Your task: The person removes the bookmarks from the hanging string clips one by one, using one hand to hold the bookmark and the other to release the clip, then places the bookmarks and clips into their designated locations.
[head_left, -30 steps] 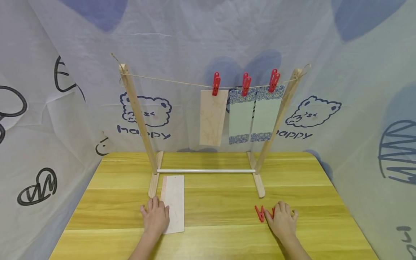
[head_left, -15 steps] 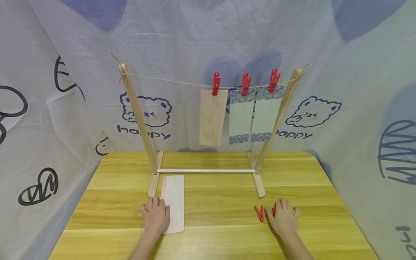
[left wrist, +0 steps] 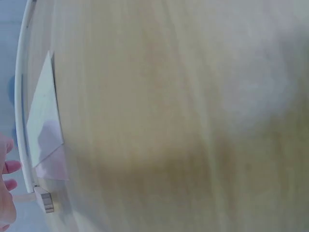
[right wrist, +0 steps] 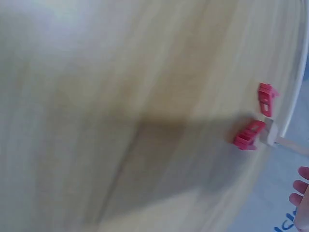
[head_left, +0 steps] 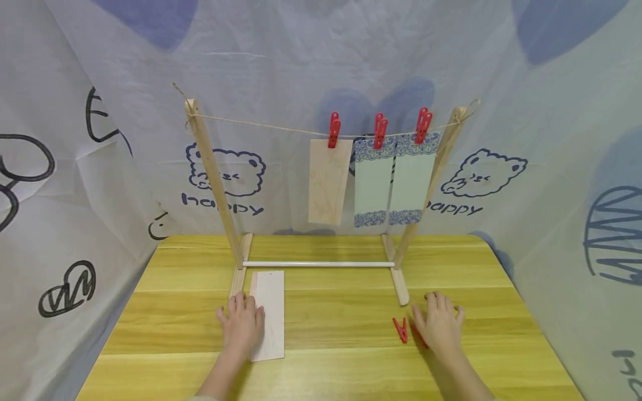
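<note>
My left hand (head_left: 242, 328) is by the left edge of a pale card (head_left: 273, 317) lying on the table, and hides part of that edge. Its fingers are loosely bent and grip nothing; in the left wrist view the fingers show apart from the card (left wrist: 46, 121). My right hand (head_left: 441, 328) is over the table at the right, fingers spread, holding nothing. Just left of it lies a red clothespin (head_left: 400, 329). A second red clothespin (head_left: 419, 337) is partly hidden by the right hand. Both lie on the tabletop in the right wrist view, the nearer clothespin (right wrist: 249, 135) in shadow.
A wooden stand with a left post (head_left: 213, 172), a white crossbar (head_left: 316, 264) and a string (head_left: 271, 126) stands behind. Red clothespins hold a tan card (head_left: 328, 184) and two blue-bordered cards (head_left: 370, 186) on the string. A printed cloth (head_left: 291, 72) surrounds the table (head_left: 331, 373).
The right hand has moved forward and off the second clothespin, uncovering more of it. My left hand has shifted slightly forward, over the stand's left foot. The pale card stays put.
</note>
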Available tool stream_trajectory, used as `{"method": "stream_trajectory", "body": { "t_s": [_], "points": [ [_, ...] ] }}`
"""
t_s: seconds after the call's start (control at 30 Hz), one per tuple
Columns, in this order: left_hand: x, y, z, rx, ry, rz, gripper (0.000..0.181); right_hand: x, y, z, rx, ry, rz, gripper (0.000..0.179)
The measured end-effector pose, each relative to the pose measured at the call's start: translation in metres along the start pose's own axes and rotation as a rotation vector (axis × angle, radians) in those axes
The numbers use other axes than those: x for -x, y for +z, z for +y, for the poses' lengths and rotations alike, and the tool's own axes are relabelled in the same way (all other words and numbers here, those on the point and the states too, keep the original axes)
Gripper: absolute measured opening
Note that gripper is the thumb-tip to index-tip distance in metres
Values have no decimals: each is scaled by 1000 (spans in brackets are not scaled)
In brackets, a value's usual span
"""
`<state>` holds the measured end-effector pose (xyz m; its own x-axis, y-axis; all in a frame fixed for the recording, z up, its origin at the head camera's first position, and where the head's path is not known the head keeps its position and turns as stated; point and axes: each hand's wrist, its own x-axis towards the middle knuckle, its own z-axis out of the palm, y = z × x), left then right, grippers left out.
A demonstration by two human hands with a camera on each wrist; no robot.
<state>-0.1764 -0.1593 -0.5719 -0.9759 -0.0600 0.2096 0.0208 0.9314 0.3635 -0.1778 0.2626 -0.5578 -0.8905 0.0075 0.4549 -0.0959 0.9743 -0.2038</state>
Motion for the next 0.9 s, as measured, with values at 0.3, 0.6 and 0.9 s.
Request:
{"method": "stream_trajectory", "body": {
  "t_s": [0.3, 0.6, 0.9],
  "points": [
    [-12, -6, 4, 2, 12, 43, 37, -26, -19, -9, -51, -4, 33, 43],
    [-30, -19, 12, -14, 39, 79, 41, -56, -39, -19, -53, -28, 80, 42],
    [-49, -34, 25, 16, 74, 101, 42, -80, -59, -33, -74, -55, 141, 44]
  ]
}}
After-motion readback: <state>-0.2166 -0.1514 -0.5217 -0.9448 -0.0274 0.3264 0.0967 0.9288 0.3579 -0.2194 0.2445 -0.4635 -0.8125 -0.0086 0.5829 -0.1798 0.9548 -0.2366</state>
